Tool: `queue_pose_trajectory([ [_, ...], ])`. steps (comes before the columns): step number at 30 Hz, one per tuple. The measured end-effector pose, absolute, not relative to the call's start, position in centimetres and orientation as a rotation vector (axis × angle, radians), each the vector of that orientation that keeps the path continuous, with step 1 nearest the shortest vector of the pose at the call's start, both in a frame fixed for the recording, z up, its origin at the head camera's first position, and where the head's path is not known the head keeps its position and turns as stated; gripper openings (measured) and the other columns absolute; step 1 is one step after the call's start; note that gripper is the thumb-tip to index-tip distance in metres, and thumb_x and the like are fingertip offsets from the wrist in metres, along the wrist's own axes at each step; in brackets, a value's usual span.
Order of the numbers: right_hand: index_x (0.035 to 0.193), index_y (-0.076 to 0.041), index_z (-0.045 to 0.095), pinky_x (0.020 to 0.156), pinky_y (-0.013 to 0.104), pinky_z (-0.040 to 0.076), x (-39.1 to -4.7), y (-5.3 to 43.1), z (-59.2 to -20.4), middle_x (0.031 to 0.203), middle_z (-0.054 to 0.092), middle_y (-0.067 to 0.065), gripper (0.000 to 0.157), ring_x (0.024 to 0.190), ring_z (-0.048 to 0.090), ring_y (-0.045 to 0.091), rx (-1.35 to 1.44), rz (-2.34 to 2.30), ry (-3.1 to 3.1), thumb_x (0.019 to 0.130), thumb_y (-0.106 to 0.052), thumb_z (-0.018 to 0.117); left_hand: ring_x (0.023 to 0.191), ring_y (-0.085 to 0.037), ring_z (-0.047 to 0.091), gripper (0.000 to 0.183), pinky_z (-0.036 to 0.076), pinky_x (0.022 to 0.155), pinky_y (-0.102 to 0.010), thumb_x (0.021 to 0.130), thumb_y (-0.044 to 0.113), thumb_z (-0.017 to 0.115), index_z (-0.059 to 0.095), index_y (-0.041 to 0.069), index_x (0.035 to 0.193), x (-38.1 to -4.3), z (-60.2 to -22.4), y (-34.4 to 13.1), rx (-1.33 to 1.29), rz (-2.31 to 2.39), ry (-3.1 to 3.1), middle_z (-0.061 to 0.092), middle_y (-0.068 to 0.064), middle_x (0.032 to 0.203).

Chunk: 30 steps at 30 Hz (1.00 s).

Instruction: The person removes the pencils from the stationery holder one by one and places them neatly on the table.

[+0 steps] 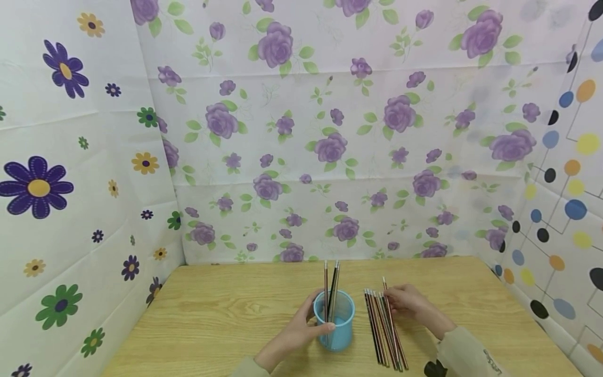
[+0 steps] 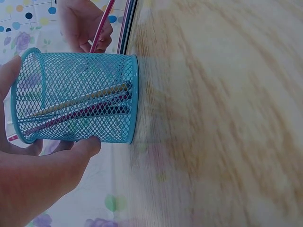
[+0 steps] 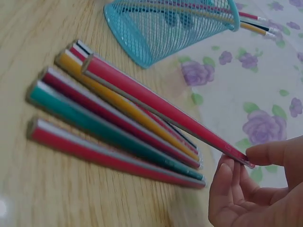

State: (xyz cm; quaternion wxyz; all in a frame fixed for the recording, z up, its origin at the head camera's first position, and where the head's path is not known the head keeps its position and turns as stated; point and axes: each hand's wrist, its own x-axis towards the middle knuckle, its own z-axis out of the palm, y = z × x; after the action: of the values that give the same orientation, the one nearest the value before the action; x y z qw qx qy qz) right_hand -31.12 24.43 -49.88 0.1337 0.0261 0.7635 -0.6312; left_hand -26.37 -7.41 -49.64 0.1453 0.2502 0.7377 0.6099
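The left hand (image 1: 300,327) has its thumb and fingers curled round a light-blue mesh holder (image 1: 344,336), gripping it from its left side, near the rim. The holder stands upright on the wooden table (image 1: 221,309), and three upright pencils (image 1: 334,287) rise from it, just ahead of the left thumb.

Right of that grip, apart from the holder, the loose pencils (image 1: 379,335) lie side by side, pointing away from the person. They sit between the two hands, beside the right hand (image 1: 414,305), which is much the nearer to them. Its thumb and fingers pinch a red pencil (image 3: 161,113) close to its eraser end. From this pinch the holder lies to the left, beyond the row; the pencil's long axis runs back from the fingers toward the person, across the holder's upright axis rather than along it.

The right wrist view shows what the head view barely tells: the pinched pencil's blunt end is raised over the others, among them a teal pencil (image 3: 109,129) and a yellow pencil (image 3: 94,84). Only the left wrist view shows clearly, through the mesh, the lower ends of the upright pencils near the holder's base.
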Motion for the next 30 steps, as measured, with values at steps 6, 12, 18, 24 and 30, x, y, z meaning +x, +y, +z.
queue_pose_trajectory([
  [6, 0.107, 0.011, 0.064, 0.059, 0.025, 0.053, -31.4, 25.2, -50.6, 0.073, 0.065, 0.003, 0.031, 0.064, 0.060, 0.011, 0.123, -1.656, 2.409, 0.096, -0.017, 0.057, 0.142, -0.043, 0.029, 0.075, 0.029, 0.108, -0.069, 0.092, 0.025, 0.066, 0.021, 0.029, 0.152, -26.3, -49.6, -7.4, 0.717, 1.756, 2.122, 0.034, -0.014, 0.154],
  [12, 0.103, 0.012, 0.067, 0.054, 0.026, 0.052, -31.4, 25.2, -50.9, 0.074, 0.067, 0.009, 0.026, 0.061, 0.061, 0.013, 0.105, -1.543, 2.527, 0.092, -0.011, 0.061, 0.141, -0.044, 0.029, 0.077, 0.029, 0.108, -0.069, 0.092, 0.026, 0.067, 0.020, 0.028, 0.153, -26.3, -49.5, -7.4, 0.713, 1.746, 2.138, 0.033, -0.015, 0.154],
  [18, 0.096, 0.010, 0.068, 0.049, 0.025, 0.047, -31.3, 25.0, -51.2, 0.072, 0.066, 0.010, 0.020, 0.055, 0.057, 0.012, 0.087, -1.459, 2.622, 0.090, -0.009, 0.064, 0.141, -0.046, 0.028, 0.077, 0.028, 0.108, -0.070, 0.092, 0.027, 0.066, 0.019, 0.028, 0.153, -26.3, -49.5, -7.5, 0.713, 1.741, 2.132, 0.031, -0.016, 0.155],
  [24, 0.091, 0.009, 0.068, 0.047, 0.023, 0.043, -31.3, 25.0, -51.3, 0.069, 0.065, 0.009, 0.019, 0.051, 0.052, 0.011, 0.057, -1.459, 2.635, 0.091, -0.009, 0.061, 0.143, -0.045, 0.027, 0.078, 0.028, 0.108, -0.069, 0.092, 0.028, 0.066, 0.019, 0.030, 0.153, -26.4, -49.6, -7.5, 0.698, 1.742, 2.125, 0.029, -0.015, 0.156],
  [30, 0.083, 0.005, 0.066, 0.048, 0.025, 0.046, -31.6, 24.9, -51.0, 0.069, 0.065, 0.009, 0.025, 0.053, 0.055, 0.013, 0.113, -1.457, 2.649, 0.095, -0.014, 0.055, 0.144, -0.044, 0.025, 0.078, 0.027, 0.109, -0.069, 0.092, 0.029, 0.066, 0.017, 0.028, 0.154, -26.4, -49.7, -7.6, 0.708, 1.745, 2.109, 0.027, -0.015, 0.157],
])
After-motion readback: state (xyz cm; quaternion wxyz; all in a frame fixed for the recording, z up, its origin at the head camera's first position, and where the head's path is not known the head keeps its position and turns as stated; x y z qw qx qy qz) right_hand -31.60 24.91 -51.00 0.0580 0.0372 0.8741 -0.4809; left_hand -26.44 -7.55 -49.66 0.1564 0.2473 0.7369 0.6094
